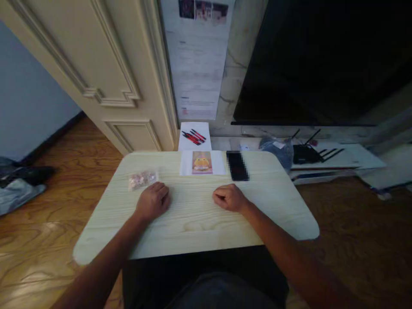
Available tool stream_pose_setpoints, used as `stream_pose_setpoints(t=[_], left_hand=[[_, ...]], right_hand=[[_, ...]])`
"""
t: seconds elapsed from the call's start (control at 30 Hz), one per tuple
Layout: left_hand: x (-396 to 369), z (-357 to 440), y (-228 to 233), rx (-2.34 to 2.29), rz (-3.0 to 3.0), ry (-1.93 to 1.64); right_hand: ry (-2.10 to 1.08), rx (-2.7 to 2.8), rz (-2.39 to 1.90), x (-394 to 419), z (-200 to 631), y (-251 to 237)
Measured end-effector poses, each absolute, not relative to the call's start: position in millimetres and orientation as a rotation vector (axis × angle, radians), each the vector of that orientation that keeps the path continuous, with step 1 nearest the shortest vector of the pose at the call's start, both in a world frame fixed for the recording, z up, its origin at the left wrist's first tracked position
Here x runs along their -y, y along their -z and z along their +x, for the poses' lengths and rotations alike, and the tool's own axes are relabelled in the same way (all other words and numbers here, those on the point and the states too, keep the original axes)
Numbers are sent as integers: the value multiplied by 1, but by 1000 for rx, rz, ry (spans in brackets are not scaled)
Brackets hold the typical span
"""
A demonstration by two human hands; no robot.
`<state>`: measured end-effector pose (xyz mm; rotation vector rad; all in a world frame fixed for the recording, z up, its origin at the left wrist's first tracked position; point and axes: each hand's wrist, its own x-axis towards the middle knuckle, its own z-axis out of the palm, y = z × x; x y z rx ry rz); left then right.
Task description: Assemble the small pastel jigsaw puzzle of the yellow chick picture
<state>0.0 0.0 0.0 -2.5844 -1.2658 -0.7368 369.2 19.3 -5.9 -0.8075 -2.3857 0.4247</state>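
My left hand [153, 201] rests on the pale wood table [193, 219] with its fingers curled in, and nothing shows in it. Just beyond its knuckles lies a clear plastic bag [142, 179] of small pinkish pieces. My right hand [229, 197] is closed in a loose fist on the tabletop, also with nothing visible in it. A dark, pixelated rectangle [237, 166], perhaps a phone, lies beyond the right hand. Between the two, near the far edge, is a white sheet with a picture of a yellow figure [202, 163].
Several red and black pens [194, 137] lie on a white surface behind the table. To the right, a low white shelf [360, 155] holds a black router [305, 154]. A large dark screen [322, 64] hangs above. A panelled door [128, 77] stands at the left.
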Motion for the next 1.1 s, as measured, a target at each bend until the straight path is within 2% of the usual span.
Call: stream_pose_setpoints(t=[1.1], left_hand=[[-3,-1,2,1255,-2593,740]], right_hand=[[-456,2402,-840,-21,367,9]])
